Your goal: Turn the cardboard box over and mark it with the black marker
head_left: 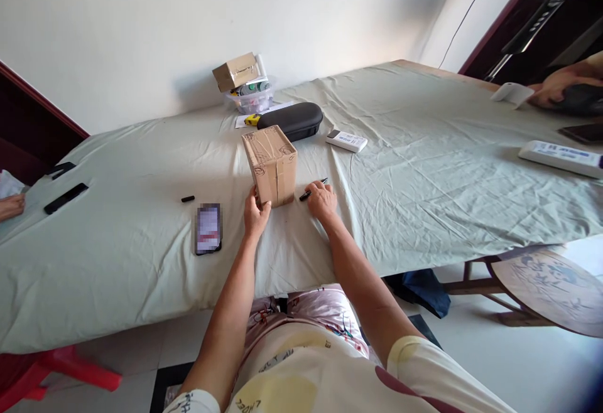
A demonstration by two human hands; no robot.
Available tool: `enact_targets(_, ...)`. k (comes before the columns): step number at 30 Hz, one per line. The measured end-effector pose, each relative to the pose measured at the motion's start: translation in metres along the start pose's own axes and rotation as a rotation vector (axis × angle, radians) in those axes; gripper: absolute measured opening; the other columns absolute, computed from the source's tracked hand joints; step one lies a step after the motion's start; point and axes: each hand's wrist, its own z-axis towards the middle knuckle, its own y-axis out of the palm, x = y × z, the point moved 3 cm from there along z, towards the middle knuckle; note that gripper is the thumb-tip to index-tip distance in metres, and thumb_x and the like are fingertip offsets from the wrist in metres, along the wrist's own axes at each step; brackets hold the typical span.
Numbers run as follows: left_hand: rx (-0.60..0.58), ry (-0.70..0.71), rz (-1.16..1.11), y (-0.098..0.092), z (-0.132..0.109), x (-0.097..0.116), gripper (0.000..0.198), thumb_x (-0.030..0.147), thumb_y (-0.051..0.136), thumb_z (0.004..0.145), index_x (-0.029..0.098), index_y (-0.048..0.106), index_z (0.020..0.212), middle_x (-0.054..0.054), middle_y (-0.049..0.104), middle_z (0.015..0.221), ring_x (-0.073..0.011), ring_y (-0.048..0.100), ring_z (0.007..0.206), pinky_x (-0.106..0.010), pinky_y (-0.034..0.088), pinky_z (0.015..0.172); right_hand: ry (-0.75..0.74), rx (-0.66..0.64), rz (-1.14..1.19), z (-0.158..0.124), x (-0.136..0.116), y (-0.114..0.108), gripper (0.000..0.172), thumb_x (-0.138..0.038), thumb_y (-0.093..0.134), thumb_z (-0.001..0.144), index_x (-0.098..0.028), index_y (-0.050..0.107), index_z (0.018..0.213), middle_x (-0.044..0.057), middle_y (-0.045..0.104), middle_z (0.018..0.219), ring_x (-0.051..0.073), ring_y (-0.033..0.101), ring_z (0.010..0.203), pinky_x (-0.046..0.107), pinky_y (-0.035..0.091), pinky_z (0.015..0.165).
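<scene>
A taped cardboard box (280,177) stands upright on the cloth, with dark pen scribbles on its top. My left hand (257,215) grips its lower near-left corner, thumb on the front face and fingers round the side. To the right of the box, my right hand (321,199) is closed over a black marker (305,196), whose two ends stick out past the fingers. The hand rests low at the tablecloth. A small black marker cap (187,198) lies apart, left of the box. Below that cap is a phone (208,230) with its screen blurred.
Behind the box lie a black zip case (294,121) and a yellow tape measure (252,120). A plastic basket (254,100) carries another carton (235,72). White boxes (347,140) sit to the right. Other people's hands (565,86) (12,206) show at both table ends.
</scene>
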Motion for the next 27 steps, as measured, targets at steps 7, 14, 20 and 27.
enact_targets(7, -0.069, -0.113, 0.050, -0.002, -0.004, -0.007, 0.063, 0.026, 0.065, 0.098, 0.019, 0.045, 0.157, -0.017, 0.070, 0.140, -0.0257, 0.072, 0.123, -0.039, 0.060, 0.106, 0.017, 0.020, 0.009, 0.000, 0.000, 0.003, 0.049, -0.013, 0.041, 0.103, -0.026, 0.074, 0.138, 0.015, 0.065, 0.141, 0.030, 0.057, 0.120, 0.039, 0.045, 0.095)
enact_targets(14, -0.057, -0.133, 0.076, -0.002, -0.006, -0.002, 0.058, 0.016, 0.062, 0.096, 0.020, 0.051, 0.153, -0.016, 0.070, 0.141, -0.0259, 0.070, 0.127, -0.043, 0.057, 0.111, 0.032, 0.193, 0.141, -0.001, 0.004, 0.001, 0.040, -0.012, 0.044, 0.098, -0.020, 0.075, 0.123, 0.016, 0.066, 0.129, 0.026, 0.062, 0.111, 0.037, 0.049, 0.091)
enact_targets(20, -0.024, -0.135, 0.076, -0.002, -0.009, 0.005, 0.054, 0.010, 0.058, 0.094, 0.020, 0.058, 0.146, -0.016, 0.071, 0.138, -0.0285, 0.068, 0.130, -0.046, 0.055, 0.113, -0.052, 0.737, 0.499, -0.005, 0.011, -0.014, 0.021, -0.029, 0.046, 0.099, -0.022, 0.059, 0.114, 0.012, 0.061, 0.113, 0.023, 0.063, 0.102, 0.038, 0.056, 0.085)
enact_targets(27, -0.011, -0.138, 0.093, -0.001, -0.012, 0.006, 0.052, 0.012, 0.060, 0.093, 0.021, 0.059, 0.144, -0.016, 0.071, 0.139, -0.0313, 0.067, 0.133, -0.049, 0.054, 0.115, -0.369, 0.942, 0.720, -0.036, -0.021, -0.018, 0.026, -0.038, 0.037, 0.104, -0.029, 0.046, 0.127, 0.007, 0.057, 0.100, 0.024, 0.071, 0.088, 0.048, 0.061, 0.084)
